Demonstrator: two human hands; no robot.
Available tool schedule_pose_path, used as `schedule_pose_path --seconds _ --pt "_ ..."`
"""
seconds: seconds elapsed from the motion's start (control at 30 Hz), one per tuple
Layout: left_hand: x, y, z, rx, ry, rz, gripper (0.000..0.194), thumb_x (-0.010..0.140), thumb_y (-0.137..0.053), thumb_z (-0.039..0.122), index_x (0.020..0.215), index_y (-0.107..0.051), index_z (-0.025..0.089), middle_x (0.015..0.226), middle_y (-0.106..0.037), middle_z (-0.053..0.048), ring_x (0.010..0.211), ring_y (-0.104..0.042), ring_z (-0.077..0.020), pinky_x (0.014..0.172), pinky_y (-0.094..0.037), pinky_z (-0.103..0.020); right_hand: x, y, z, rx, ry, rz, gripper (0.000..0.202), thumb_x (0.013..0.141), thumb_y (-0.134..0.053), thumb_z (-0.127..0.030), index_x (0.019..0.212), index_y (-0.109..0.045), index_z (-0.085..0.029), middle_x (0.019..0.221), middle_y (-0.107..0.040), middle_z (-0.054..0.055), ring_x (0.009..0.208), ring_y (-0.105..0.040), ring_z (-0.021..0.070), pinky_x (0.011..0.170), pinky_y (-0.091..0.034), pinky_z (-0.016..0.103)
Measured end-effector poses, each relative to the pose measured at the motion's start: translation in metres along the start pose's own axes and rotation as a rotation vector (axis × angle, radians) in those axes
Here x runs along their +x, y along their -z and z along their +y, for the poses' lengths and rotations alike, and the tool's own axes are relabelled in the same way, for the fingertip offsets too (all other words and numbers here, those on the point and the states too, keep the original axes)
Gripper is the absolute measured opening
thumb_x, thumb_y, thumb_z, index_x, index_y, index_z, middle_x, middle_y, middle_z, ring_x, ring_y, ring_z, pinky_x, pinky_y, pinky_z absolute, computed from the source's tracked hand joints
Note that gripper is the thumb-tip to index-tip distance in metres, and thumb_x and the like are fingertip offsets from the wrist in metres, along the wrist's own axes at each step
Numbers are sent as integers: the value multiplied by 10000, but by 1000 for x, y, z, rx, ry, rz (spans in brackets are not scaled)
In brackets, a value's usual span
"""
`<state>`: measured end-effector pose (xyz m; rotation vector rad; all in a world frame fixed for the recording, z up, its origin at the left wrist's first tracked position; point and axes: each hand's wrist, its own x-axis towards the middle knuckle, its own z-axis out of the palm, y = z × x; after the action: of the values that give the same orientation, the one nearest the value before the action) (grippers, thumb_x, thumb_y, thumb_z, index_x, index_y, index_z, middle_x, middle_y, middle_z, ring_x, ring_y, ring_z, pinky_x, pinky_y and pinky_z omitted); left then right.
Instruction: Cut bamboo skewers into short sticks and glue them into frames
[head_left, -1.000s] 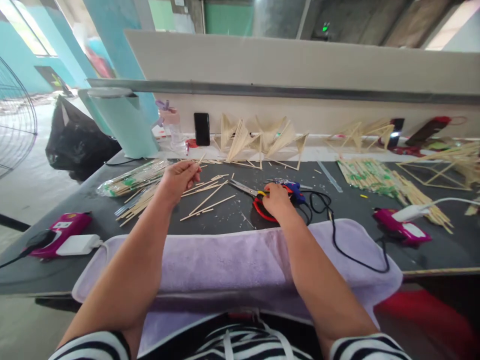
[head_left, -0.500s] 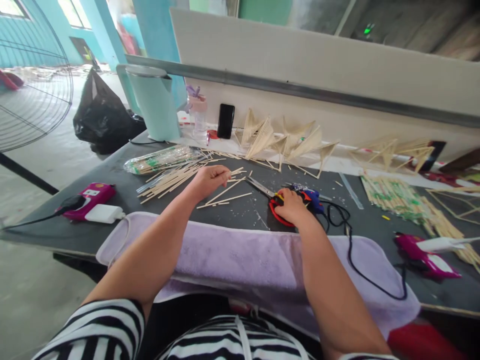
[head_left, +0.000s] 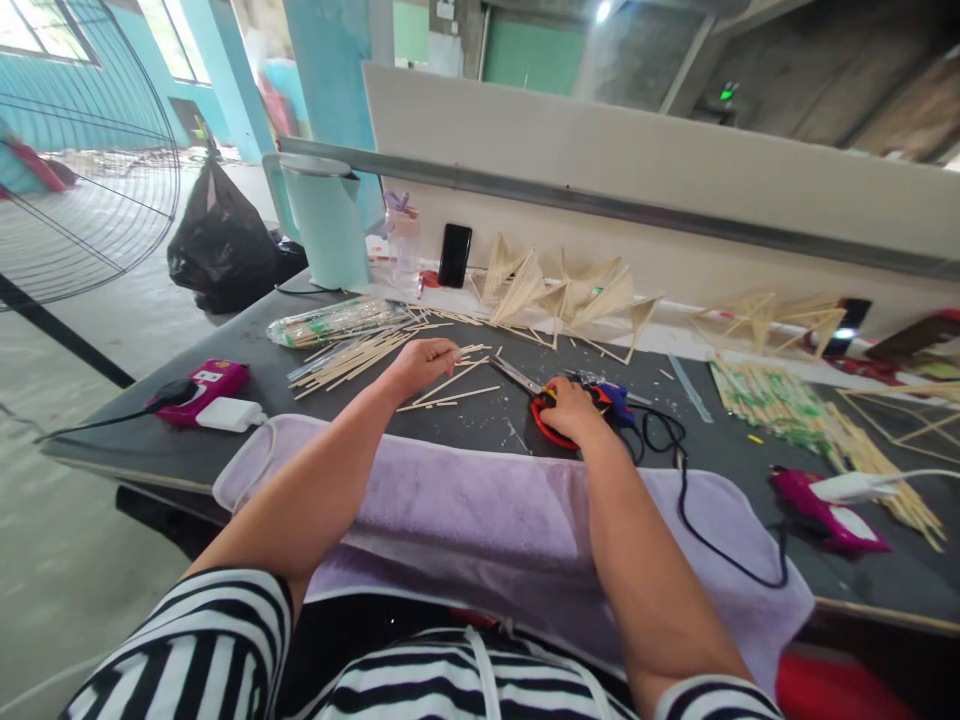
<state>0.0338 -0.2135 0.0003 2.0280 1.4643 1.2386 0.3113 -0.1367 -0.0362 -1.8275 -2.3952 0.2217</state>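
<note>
My left hand [head_left: 426, 364] is closed above the thin wooden sticks [head_left: 352, 358] on the dark table; whatever its fingers hold, if anything, is too small to make out. Under my right hand [head_left: 568, 408] lie the scissors [head_left: 517, 376], their red and black handles partly covered by my curled fingers and their blades pointing toward the back left. A blue tool [head_left: 616, 402] with a black cord sits just right of that hand. Several cut sticks [head_left: 454, 385] lie between both hands.
Stick models [head_left: 525, 290] stand along the back beside a phone [head_left: 454, 255] and a bottle [head_left: 403, 240]. A pitcher [head_left: 326, 220] is at back left. Pink power strips [head_left: 206, 390] lie at both sides. A purple towel [head_left: 465, 500] covers the front edge.
The camera view has shifted slightly, so the scene sits a little lower. Both hands keep nearly the same places over the table.
</note>
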Motion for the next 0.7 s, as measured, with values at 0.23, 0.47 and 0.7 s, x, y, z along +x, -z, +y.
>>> schedule_pose_path --seconds 0.23,0.47,0.7 --pt "0 0 2 5 7 -28 285 824 -459 307 624 -601 163 706 -620 0 683 -537 -102 688 -387 -199 1 -1 0 -6 10 0 469 642 -578 -245 1105 -527 -198 1106 -555 144 1049 -530 308 869 -411 393" --pt "0 -1 7 -11 -28 -34 284 825 -464 286 620 -614 159 699 -619 5 661 -525 -92 672 -375 -193 2 -3 4 7 26 22 489 622 -591 -251 1103 -536 -186 1080 -586 139 1040 -550 298 868 -421 375" --pt "-1 -1 6 -54 1 -22 264 812 -480 283 641 -638 160 644 -616 5 641 -529 -96 673 -385 -194 -5 8 -2 107 -9 -17 700 613 -638 -283 1269 -475 -103 1143 -603 188 1000 -595 293 850 -441 354"
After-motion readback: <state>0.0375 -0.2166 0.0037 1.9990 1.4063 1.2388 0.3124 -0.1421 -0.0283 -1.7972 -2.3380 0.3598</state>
